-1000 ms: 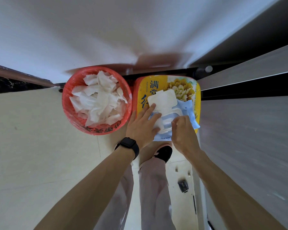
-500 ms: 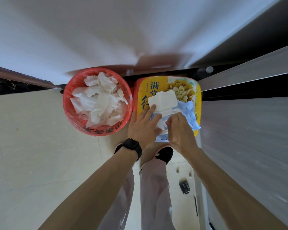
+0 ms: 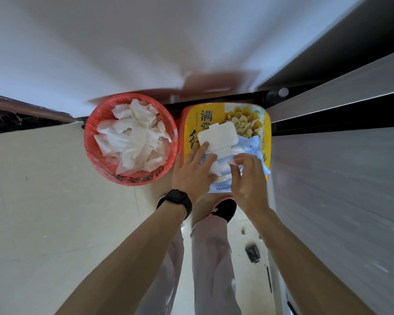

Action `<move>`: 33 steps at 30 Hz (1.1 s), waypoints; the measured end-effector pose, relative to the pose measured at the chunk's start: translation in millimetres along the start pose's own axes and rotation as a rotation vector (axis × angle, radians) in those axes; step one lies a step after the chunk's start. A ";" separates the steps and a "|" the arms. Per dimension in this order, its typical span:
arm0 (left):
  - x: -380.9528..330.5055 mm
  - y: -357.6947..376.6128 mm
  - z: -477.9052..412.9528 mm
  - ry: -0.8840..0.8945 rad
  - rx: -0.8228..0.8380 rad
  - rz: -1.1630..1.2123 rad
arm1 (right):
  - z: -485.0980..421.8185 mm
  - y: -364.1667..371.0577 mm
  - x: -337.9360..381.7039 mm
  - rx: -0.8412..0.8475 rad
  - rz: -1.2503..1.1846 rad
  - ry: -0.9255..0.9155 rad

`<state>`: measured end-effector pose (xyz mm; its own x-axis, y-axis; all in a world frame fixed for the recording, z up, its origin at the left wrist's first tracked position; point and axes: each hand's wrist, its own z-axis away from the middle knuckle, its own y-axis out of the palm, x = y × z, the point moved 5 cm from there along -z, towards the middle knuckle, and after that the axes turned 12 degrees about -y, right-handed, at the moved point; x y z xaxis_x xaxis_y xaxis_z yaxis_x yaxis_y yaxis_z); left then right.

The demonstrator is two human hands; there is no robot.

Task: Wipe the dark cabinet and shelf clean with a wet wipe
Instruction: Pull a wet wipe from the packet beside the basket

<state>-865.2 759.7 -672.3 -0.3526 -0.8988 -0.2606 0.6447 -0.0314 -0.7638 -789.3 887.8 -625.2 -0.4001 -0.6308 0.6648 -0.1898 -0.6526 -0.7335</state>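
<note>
My left hand (image 3: pixel 193 171) lies flat, fingers straight, pinning the wipe pack (image 3: pixel 253 146), I reckon so it won't lift. My right hand (image 3: pixel 248 178) curls, pinching the wet wipe (image 3: pixel 218 170) at the pack's opening. The red basket (image 3: pixel 96 142) of used wipes sits just left of the pack.

Two hands: left hand (image 3: pixel 192 176), right hand (image 3: pixel 248 180). One watch (image 3: pixel 176 199). One red basket (image 3: pixel 90 144). One wipe pack (image 3: pixel 254 145), one wipe (image 3: pixel 220 170) at its mouth. One yellow box (image 3: pixel 192 120). Crumpled wipes (image 3: pixel 132 142) in the basket: too tangled to count.
</note>
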 end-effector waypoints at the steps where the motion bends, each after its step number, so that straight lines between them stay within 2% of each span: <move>1: -0.7 -0.6 0.1 -0.006 0.001 0.001 | 4.5 -8.4 2.9 -0.085 -0.080 0.092; 4: -1.8 -2.2 0.7 -0.012 0.012 0.029 | 32.9 -32.6 5.0 -0.297 -0.275 0.378; 6: -2.9 -3.7 0.8 -0.009 0.012 0.035 | 57.5 -44.7 4.1 -0.422 -0.315 0.513; 14: -4.9 -3.5 -1.9 -0.001 -0.007 -0.052 | 96.0 -53.5 -1.3 -0.709 -0.478 0.890; 17: -5.7 -5.8 -1.5 0.021 -0.001 -0.073 | 95.2 -55.2 -6.6 -0.799 -0.657 1.010; 18: -4.4 -6.9 -1.7 0.029 0.019 -0.069 | 93.5 -56.7 -8.0 -0.779 -0.682 1.039; 21: -1.2 -13.2 -0.6 0.058 0.071 -0.034 | 94.4 -57.7 -10.4 -0.555 -0.735 1.143; 24: 3.4 -29.4 -2.8 0.097 -0.087 -0.013 | 97.0 -45.5 -2.5 -0.365 -1.069 1.206; 25: 1.6 -33.9 -5.4 0.127 -0.163 -0.021 | 99.6 -39.6 -2.8 -0.300 -1.109 1.218; 27: -7.4 -36.7 -11.6 0.178 -0.259 -0.062 | 105.9 -31.3 -4.3 -0.230 -1.117 1.243; 33: -32.3 -20.5 -36.1 0.124 -0.231 -0.152 | 115.3 -13.3 -9.6 -0.035 -0.908 1.185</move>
<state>-891.5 805.2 -669.5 -0.5223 -0.8309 -0.1920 0.4119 -0.0487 -0.9099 -679.6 854.1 -605.5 -0.6103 0.6840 0.3995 -0.7808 -0.6046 -0.1576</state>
